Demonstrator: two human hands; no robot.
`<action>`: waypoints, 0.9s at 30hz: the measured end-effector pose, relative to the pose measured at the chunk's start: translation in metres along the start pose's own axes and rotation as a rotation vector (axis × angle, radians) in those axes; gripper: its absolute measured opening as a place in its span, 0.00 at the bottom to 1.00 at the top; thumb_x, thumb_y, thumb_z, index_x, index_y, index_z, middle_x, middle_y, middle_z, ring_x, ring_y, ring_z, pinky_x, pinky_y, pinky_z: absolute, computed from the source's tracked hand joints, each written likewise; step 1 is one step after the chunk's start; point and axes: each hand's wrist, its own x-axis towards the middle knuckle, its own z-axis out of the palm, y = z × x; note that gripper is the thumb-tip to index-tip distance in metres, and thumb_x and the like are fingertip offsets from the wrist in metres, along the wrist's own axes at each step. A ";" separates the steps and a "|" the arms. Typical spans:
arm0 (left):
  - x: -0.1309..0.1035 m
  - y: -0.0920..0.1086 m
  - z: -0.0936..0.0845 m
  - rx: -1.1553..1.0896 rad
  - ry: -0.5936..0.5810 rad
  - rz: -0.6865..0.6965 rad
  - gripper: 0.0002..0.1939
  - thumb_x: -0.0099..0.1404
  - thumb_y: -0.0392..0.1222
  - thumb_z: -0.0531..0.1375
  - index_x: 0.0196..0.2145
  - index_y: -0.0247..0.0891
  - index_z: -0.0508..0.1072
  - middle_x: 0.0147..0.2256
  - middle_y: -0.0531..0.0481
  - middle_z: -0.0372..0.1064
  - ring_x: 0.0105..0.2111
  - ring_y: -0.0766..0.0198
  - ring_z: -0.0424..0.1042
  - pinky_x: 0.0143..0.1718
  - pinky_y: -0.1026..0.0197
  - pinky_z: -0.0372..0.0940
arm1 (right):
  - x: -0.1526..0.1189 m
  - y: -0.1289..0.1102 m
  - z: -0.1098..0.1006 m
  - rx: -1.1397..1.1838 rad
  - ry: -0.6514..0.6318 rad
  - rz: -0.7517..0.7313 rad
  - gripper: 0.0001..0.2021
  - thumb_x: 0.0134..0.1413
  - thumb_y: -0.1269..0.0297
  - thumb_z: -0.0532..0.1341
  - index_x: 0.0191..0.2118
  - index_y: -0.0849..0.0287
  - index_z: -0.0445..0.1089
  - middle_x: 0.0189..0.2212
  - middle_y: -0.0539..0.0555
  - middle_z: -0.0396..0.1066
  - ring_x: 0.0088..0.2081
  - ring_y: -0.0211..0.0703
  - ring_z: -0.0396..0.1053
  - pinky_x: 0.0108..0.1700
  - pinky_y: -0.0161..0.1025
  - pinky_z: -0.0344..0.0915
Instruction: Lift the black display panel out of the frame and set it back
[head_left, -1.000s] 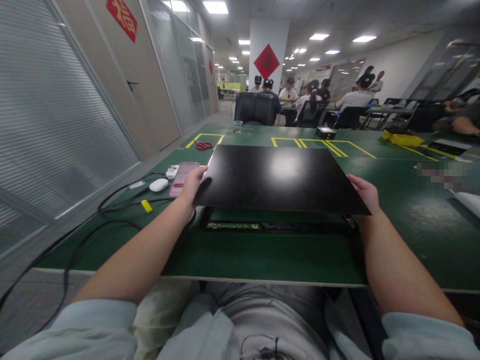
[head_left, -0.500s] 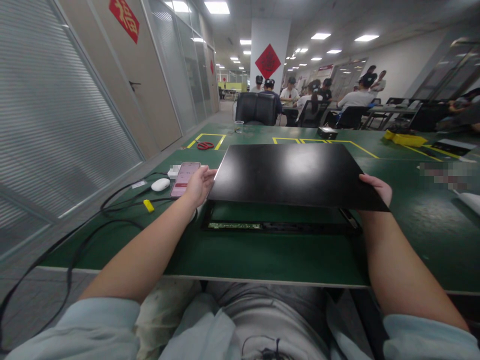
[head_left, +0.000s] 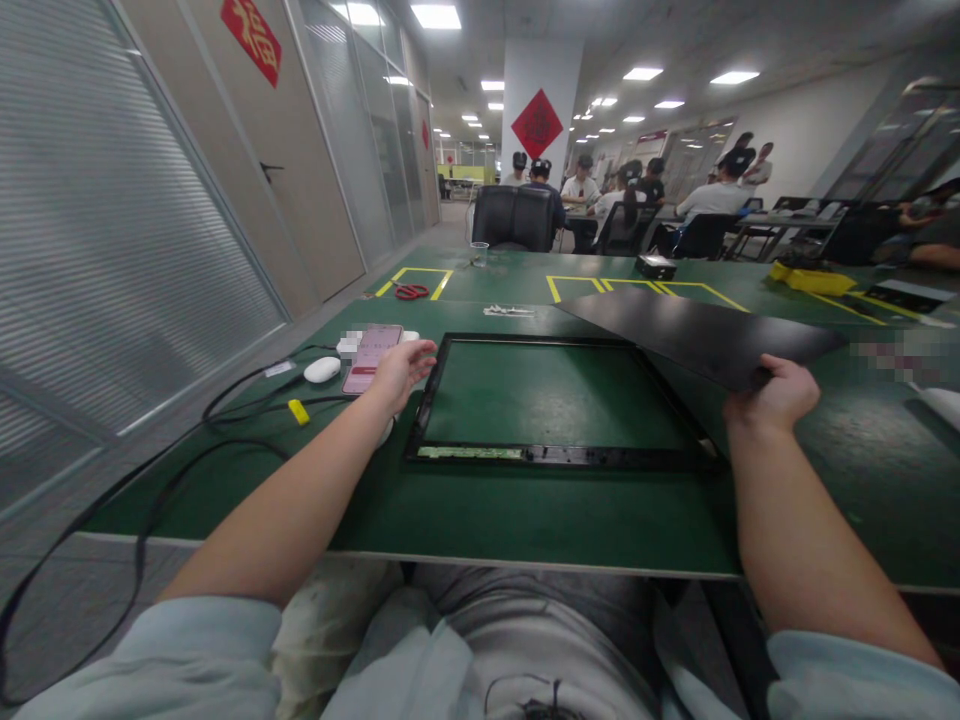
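Panel (head_left: 697,330) is at the right of the frame (head_left: 607,457), tilted, overlapping its far right corner in view; contact between the two cannot be told. Right hand (head_left: 784,393) pinches the panel's near edge between thumb and fingers. Left hand (head_left: 401,375) has fingers extended and slightly bent, just beside the frame's left side; touch cannot be told. The frame lies flat on the green table (head_left: 540,520), which shows through its opening. Left of it are a phone (head_left: 375,355), a white mouse (head_left: 322,370) and black cables (head_left: 217,400). Scissors (head_left: 411,292) lie farther back, by yellow tape (head_left: 551,290). Beyond the table are a black chair (head_left: 514,218), a pillar (head_left: 538,60) and seated people. A door (head_left: 247,130) stands at left. Containers: the frame's near side holds a green board (head_left: 469,454); a clear cup (head_left: 478,255) stands at the table's far side, contents too small to tell.
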 end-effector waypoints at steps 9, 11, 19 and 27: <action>-0.002 -0.003 0.001 0.084 -0.040 0.049 0.16 0.41 0.46 0.70 0.30 0.39 0.78 0.38 0.46 0.80 0.34 0.62 0.75 0.33 0.63 0.65 | 0.009 0.007 -0.010 0.052 0.213 0.081 0.20 0.37 0.73 0.54 0.39 0.49 0.51 0.41 0.49 0.68 0.41 0.42 0.76 0.44 0.42 0.76; -0.003 -0.003 0.001 0.120 -0.050 0.056 0.15 0.42 0.46 0.70 0.30 0.40 0.78 0.38 0.47 0.80 0.33 0.62 0.75 0.32 0.63 0.64 | 0.013 0.008 -0.013 0.019 0.215 0.087 0.21 0.36 0.72 0.53 0.39 0.48 0.49 0.47 0.50 0.68 0.44 0.43 0.77 0.46 0.43 0.76; 0.002 -0.015 0.000 0.284 -0.128 0.148 0.12 0.43 0.46 0.70 0.27 0.40 0.79 0.29 0.48 0.77 0.32 0.59 0.73 0.36 0.60 0.65 | 0.009 0.005 -0.011 0.010 0.218 0.212 0.20 0.45 0.74 0.53 0.43 0.48 0.51 0.54 0.53 0.68 0.46 0.39 0.77 0.44 0.37 0.75; 0.003 -0.017 -0.002 0.386 -0.170 0.188 0.15 0.42 0.48 0.70 0.29 0.39 0.80 0.28 0.51 0.76 0.34 0.57 0.72 0.44 0.55 0.65 | 0.000 0.014 -0.010 0.111 0.253 0.337 0.19 0.55 0.74 0.56 0.50 0.47 0.58 0.50 0.45 0.71 0.40 0.33 0.76 0.38 0.32 0.75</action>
